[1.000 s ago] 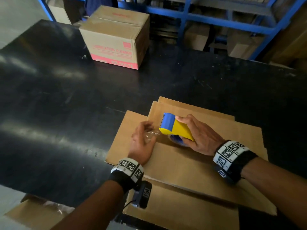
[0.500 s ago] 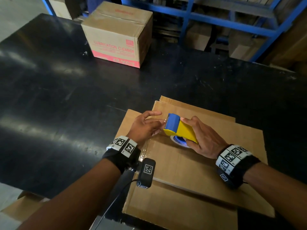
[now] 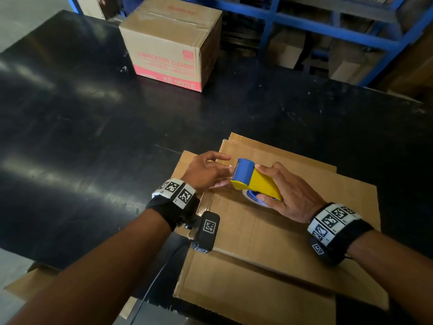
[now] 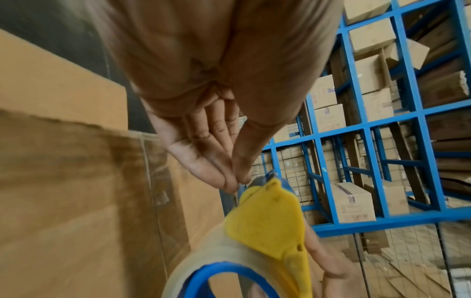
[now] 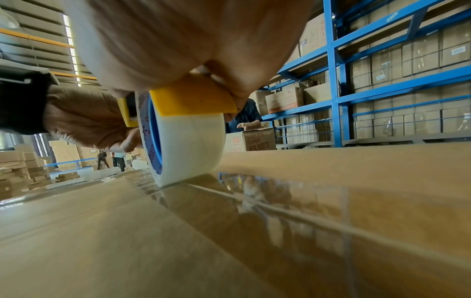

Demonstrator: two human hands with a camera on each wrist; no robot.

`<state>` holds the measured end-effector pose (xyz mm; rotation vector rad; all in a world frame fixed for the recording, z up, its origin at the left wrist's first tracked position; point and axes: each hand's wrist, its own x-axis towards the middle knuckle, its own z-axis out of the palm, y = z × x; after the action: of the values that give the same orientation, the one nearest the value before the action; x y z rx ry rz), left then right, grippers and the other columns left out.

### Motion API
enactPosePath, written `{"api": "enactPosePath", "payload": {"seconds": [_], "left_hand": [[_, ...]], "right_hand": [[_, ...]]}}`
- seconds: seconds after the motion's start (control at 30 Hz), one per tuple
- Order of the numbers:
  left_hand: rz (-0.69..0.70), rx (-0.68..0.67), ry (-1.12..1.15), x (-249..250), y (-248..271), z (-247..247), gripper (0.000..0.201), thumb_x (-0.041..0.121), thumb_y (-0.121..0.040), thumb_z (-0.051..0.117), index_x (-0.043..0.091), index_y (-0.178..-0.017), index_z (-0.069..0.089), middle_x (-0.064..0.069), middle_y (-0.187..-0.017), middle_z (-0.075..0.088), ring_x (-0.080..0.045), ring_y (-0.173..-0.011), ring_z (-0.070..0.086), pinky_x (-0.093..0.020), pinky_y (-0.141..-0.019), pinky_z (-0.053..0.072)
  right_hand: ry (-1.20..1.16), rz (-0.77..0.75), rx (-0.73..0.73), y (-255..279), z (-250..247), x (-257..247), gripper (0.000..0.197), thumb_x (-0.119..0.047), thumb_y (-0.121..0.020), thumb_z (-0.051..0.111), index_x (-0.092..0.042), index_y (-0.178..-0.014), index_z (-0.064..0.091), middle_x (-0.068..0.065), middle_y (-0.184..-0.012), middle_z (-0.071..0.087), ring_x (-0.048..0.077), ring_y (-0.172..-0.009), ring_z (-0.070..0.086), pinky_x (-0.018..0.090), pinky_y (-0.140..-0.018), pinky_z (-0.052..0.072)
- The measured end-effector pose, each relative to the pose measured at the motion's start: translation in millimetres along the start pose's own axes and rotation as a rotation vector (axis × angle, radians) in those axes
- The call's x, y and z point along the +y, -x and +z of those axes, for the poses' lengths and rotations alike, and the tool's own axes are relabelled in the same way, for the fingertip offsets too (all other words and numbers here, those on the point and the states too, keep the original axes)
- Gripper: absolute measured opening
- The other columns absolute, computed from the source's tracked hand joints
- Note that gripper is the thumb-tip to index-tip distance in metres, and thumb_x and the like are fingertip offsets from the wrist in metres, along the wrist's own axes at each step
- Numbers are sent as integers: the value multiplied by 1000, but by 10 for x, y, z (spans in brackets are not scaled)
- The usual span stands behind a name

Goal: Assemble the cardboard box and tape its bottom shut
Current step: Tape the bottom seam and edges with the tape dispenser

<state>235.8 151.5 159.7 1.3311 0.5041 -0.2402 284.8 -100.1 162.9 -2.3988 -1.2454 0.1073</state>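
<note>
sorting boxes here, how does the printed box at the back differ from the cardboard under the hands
The red-printed brown carton stands assembled and closed; the plain brown cardboard box lies flattened. The carton stands untouched; the flat one lies under a yellow-and-blue tape dispenser. Both rest on the black table.

A glossy black table (image 3: pixel 70 137) catches soft glare. At its far edge sits a sealed carton printed "LUBRICATION CLEANER" (image 3: pixel 171 45). Beyond stands blue steel racking (image 5: pixel 336 84) stacked with brown cartons (image 5: pixel 407 56). Far left, flattened cardboard piles (image 5: pixel 23 171) and distant people (image 5: pixel 112 159) under slatted daylight.
</note>
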Motion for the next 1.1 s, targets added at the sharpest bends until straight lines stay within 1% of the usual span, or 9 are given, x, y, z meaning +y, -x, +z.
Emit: {"api": "enactPosePath", "payload": {"seconds": [0.1, 0.23, 0.33, 0.47, 0.6, 0.8, 0.93, 1.03, 1.1], "left_hand": [[15, 29, -71, 81, -17, -107, 31, -6, -85, 74, 9, -112, 69, -8, -83, 80, -20, -82, 78, -34, -72, 63], [19, 88, -124, 160, -53, -353, 35, -4, -81, 79, 10, -112, 71, -14, -90, 80, -25, -86, 79, -36, -77, 63], [22, 170, -83, 119, -39, -676, 39, 2, -79, 83, 10, -115, 70, -16, -94, 80, -28, -88, 79, -36, -79, 62], [-11, 152, -96, -43, 15, -814, 37, 6, -83, 81, 11, -118, 68, -14, -97, 80, -26, -90, 79, -34, -79, 61], [-32, 161, -90, -183, -42, -813, 38, 8, -84, 80, 13, -119, 67, -13, -97, 81, -26, -92, 79, -33, -78, 59], [-61, 138, -156, -293, -137, -828, 37, 14, -84, 81, 18, -118, 67, -8, -94, 81, -19, -94, 79, -29, -72, 48], [-98, 123, -189, -348, -172, -813, 36, 17, -85, 81, 20, -118, 66, -5, -94, 82, -14, -93, 78, -30, -77, 48], [-128, 81, -216, -426, -188, -768, 37, 22, -85, 81, 23, -119, 65, 0, -95, 82, -9, -96, 77, -31, -81, 49], [-133, 65, -246, -457, -218, -731, 36, 22, -87, 79, 23, -120, 65, 3, -94, 82, -9, -98, 75, -32, -86, 51]], "right_hand": [[20, -19, -45, -74, -47, -49, 68, -64, -93, 39, -25, -148, 30, -5, -101, 39, 2, -71, 40, 9, -58, 31], [47, -26, -97, -196, -113, -85, 68, -65, -93, 38, -30, -151, 29, -8, -99, 39, 4, -69, 42, 12, -55, 35], [70, -12, -122, -191, -184, -86, 67, -64, -93, 39, -30, -150, 34, -9, -95, 39, 0, -66, 42, 9, -53, 29], [117, -25, -195, -203, -232, -115, 67, -68, -91, 39, -34, -149, 36, -10, -98, 40, 2, -64, 43, 8, -55, 26], [152, -13, -247, -253, -259, -175, 67, -69, -91, 39, -36, -149, 36, -14, -98, 36, -6, -63, 38, 8, -52, 22], [135, 5, -272, -277, -272, -212, 68, -71, -90, 38, -36, -148, 36, -13, -97, 39, -4, -64, 40, 8, -55, 23], [161, 18, -281, -273, -277, -210, 66, -69, -90, 41, -37, -148, 35, -10, -98, 42, 4, -66, 45, 9, -54, 28], [180, 28, -297, -283, -274, -218, 66, -70, -90, 40, -38, -148, 35, -11, -98, 42, 4, -65, 44, 10, -54, 27], [176, 32, -308, -293, -272, -224, 66, -70, -90, 40, -37, -147, 36, -11, -99, 43, 4, -65, 44, 10, -54, 28]]}}
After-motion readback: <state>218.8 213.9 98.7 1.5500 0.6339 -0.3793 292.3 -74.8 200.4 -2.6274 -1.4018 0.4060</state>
